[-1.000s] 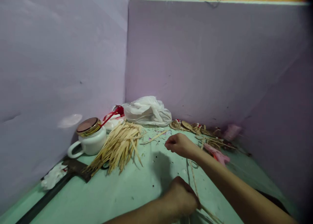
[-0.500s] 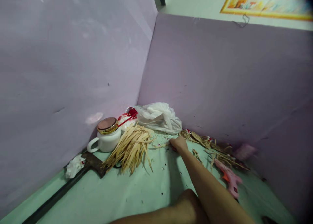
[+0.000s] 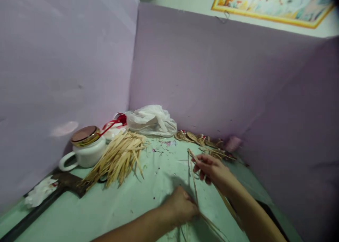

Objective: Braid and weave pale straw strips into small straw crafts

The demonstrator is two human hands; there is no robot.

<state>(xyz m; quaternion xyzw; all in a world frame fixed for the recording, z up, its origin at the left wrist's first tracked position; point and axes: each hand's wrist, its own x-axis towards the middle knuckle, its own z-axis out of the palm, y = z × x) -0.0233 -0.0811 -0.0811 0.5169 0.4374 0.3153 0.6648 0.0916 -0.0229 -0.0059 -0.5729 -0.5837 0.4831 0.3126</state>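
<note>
My left hand (image 3: 181,206) is closed in a fist around a few thin straw strands (image 3: 194,189), whose loose ends trail below it toward the lower right. Farther up, my right hand (image 3: 213,169) pinches the bent upper part of the strands between thumb and fingers, its other fingers loosely curled. To the left, a fanned bundle of pale dried straw strips (image 3: 120,157) lies on the green surface (image 3: 137,210). Behind my right hand, along the wall, are several round woven straw pieces (image 3: 192,137) with red and white bits.
A white mug (image 3: 88,152) with a gold-rimmed lid stands left of the bundle. A dark-handled hammer-like tool (image 3: 39,206) lies in front, beside crumpled white tissue (image 3: 41,192). A white plastic bag (image 3: 152,120) sits in the wall corner, near a red item (image 3: 121,118).
My right hand has drawn back from the far surface and now pinches strands. My left hand has come forward into view, gripping them below. The view has swung right.
</note>
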